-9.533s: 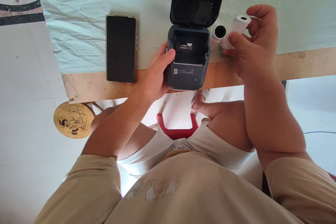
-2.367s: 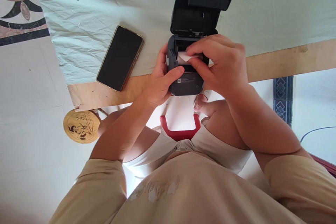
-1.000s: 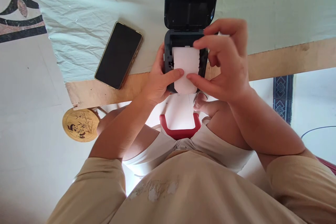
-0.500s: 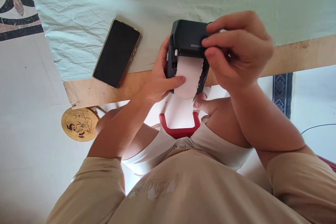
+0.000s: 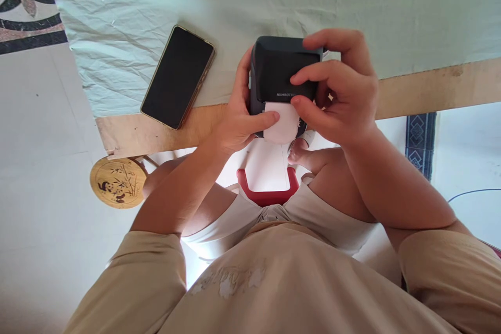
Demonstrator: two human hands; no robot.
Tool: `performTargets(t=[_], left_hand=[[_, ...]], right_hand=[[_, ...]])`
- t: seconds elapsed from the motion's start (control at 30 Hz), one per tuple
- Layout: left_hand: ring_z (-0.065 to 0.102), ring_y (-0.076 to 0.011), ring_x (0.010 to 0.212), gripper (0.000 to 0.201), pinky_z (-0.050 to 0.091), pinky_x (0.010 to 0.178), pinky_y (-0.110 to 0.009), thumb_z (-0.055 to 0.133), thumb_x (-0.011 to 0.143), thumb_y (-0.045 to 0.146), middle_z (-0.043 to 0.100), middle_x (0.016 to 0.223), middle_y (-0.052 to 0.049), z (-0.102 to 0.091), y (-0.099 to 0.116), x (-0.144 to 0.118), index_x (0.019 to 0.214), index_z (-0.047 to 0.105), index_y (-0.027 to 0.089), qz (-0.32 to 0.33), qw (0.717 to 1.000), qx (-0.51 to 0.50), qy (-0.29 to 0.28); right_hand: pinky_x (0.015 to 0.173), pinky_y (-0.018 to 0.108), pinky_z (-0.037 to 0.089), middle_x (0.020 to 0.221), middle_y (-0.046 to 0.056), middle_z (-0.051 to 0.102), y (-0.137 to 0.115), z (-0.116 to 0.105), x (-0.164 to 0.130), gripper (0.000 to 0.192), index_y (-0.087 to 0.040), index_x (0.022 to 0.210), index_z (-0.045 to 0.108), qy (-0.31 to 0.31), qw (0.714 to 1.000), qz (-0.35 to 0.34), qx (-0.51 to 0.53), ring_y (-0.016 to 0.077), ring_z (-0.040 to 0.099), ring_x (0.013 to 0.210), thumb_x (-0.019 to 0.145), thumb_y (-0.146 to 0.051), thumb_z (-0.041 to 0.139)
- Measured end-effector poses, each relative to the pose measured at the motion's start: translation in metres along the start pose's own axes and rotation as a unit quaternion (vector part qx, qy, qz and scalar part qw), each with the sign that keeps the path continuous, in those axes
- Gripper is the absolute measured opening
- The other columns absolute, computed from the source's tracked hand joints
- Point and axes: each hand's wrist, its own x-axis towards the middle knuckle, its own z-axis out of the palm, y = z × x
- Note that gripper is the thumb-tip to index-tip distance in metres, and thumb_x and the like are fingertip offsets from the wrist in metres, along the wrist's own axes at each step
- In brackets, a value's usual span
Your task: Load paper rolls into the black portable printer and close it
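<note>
My left hand (image 5: 245, 115) grips a dark label printer (image 5: 277, 62) from its left side, above the table's near edge. Its thumb presses a white paper strip (image 5: 284, 128) that hangs from the front of the printer. The printer's lid is down, with "NIIMBOT" lettering by its front edge. My right hand (image 5: 340, 83) is on the printer's right side, its thumb and bent fingertips on the lid and its other fingers curled beside it. The underside of the printer is hidden.
A phone (image 5: 178, 77) with a dark screen lies left of the printer on a pale green cloth (image 5: 136, 5). The wooden table edge (image 5: 438, 82) runs below. A round wooden stool (image 5: 117, 182) with a panda picture stands at lower left, and a red seat edge (image 5: 268, 198) shows between the legs.
The printer's lid has swung down from raised to closed over the paper. My right hand has shifted left and slightly down with it. The left hand keeps its hold.
</note>
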Motion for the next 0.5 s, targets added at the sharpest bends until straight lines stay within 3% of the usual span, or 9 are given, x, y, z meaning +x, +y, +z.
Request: performTargets(t=[0.07, 0.2, 0.4, 0.5], left_hand=[[0.058, -0.0148, 0.1, 0.076, 0.049, 0.081, -0.025, 0.064, 0.065, 0.009, 0.056, 0.109, 0.003, 0.001, -0.001, 0.0, 0.128, 0.03, 0.037, 0.014, 1.0, -0.013, -0.002], [0.05, -0.0171, 0.114, 0.048, 0.048, 0.085, -0.027, 0.056, 0.074, 0.024, 0.053, 0.115, 0.004, 0.005, -0.001, 0.001, 0.118, 0.039, 0.034, 0.064, 0.997, -0.049, -0.017], [0.053, -0.0198, 0.112, 0.035, 0.048, 0.082, -0.029, 0.048, 0.078, 0.026, 0.06, 0.091, 0.002, 0.01, 0.0, 0.0, 0.113, 0.044, 0.028, 0.016, 1.0, -0.006, 0.019], [0.057, -0.0194, 0.106, 0.035, 0.049, 0.073, -0.026, 0.05, 0.076, 0.023, 0.061, 0.093, 0.001, 0.01, 0.0, 0.0, 0.11, 0.046, 0.027, 0.021, 1.0, 0.001, 0.021]], right_hand=[[0.045, 0.025, 0.044, 0.127, 0.002, 0.044, -0.002, 0.0, 0.0, 0.023, -0.027, 0.097, 0.056, -0.007, 1.0, 0.023, 0.014, 0.0082, 0.053, 0.063, 0.075, -0.035, 0.056], [0.041, 0.024, 0.038, 0.132, 0.002, 0.041, -0.007, 0.001, 0.0, 0.028, -0.028, 0.107, 0.048, -0.023, 0.996, 0.061, 0.056, 0.0079, 0.054, 0.064, 0.08, -0.035, 0.049], [0.042, 0.025, 0.037, 0.128, 0.0, 0.043, -0.012, -0.004, 0.003, 0.03, -0.03, 0.106, 0.049, -0.055, 0.993, 0.071, 0.075, 0.006, 0.05, 0.058, 0.076, -0.032, 0.056], [0.041, 0.025, 0.037, 0.128, -0.001, 0.043, -0.009, -0.004, 0.003, 0.032, -0.031, 0.106, 0.048, -0.064, 0.992, 0.067, 0.082, 0.0068, 0.051, 0.06, 0.075, -0.031, 0.057]])
